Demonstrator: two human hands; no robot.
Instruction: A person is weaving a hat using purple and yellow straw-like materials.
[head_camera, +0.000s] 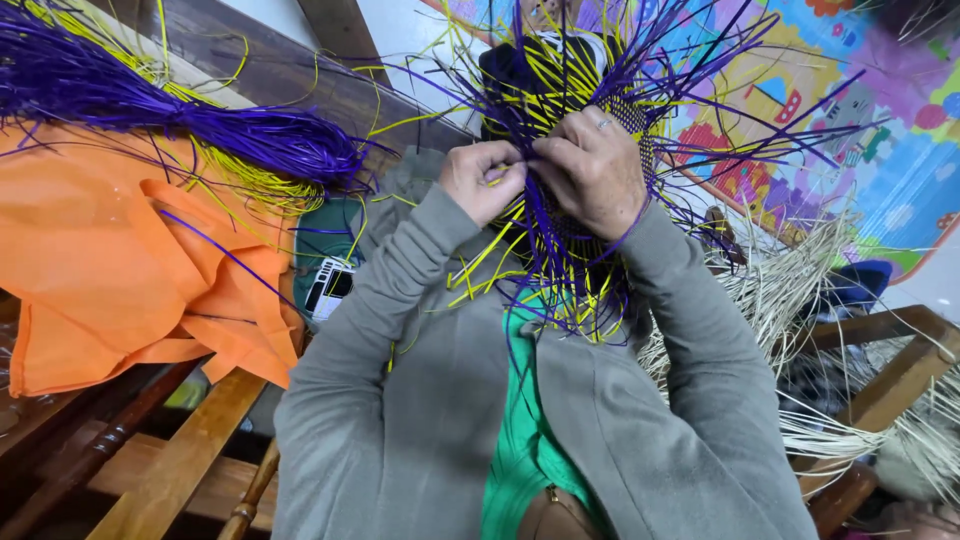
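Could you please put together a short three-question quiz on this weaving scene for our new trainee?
1. True or false: both hands are closed on the purple and yellow woven piece.
2. Multiple choice: the loose bundle of purple strands lies on A) a white towel, B) an orange cloth, C) a metal tray.
3. Short answer: which hand wears a ring?

Key
1. True: the left hand and the right hand meet at its middle, fingers pinched on the strips.
2. B.
3. The right hand.
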